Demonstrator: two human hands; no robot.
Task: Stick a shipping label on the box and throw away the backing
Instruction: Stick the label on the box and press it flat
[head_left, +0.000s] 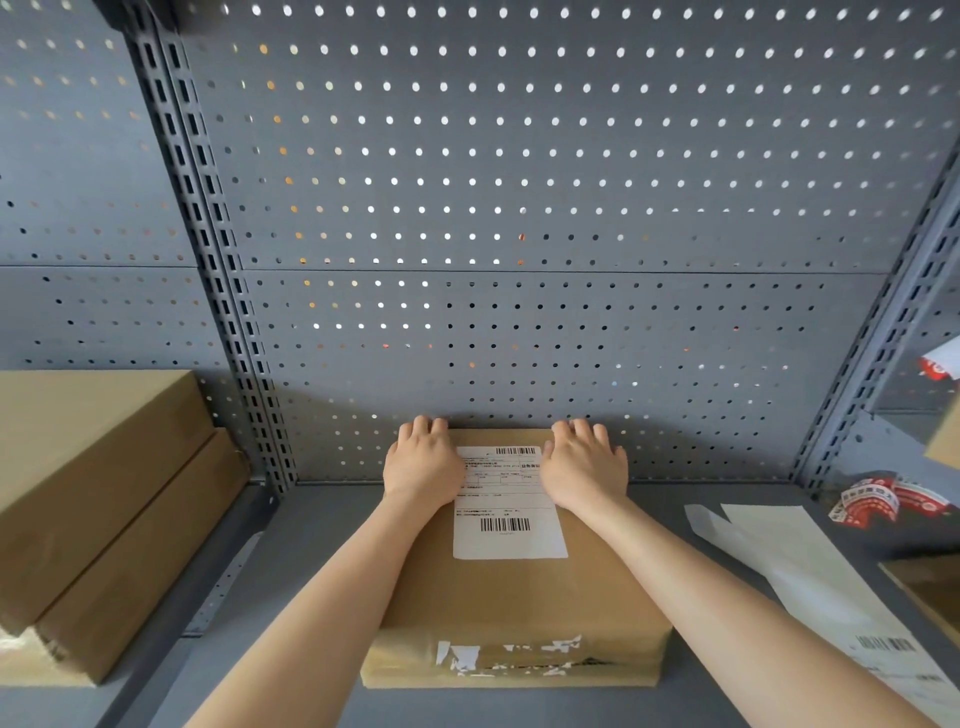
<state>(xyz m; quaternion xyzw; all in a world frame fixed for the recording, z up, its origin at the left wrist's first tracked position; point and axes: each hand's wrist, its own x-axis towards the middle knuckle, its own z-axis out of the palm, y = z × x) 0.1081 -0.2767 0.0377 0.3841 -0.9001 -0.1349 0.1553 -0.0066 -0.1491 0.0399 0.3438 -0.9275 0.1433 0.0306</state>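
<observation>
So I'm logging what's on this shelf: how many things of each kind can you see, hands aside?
Cardboard boxes fully in view: 3, the labelled one and a stack of two at left.
Shipping labels stuck on a box: 1.
Loose paper sheets at right: 2.
Rolls of red and white tape: 1.
Total: 7.

Even, fairly bright light falls from above and in front, while daylight glints through the holes of the pegboard (519, 208), whitest in its upper middle and warmer orange toward the left. A soft shadow pools on the panel just above the far edge of the box (519, 597). The wide lens bows the uprights (218, 260) outward, and detail softens toward the corners, where the label sheets (810, 582) blur at lower right.
</observation>
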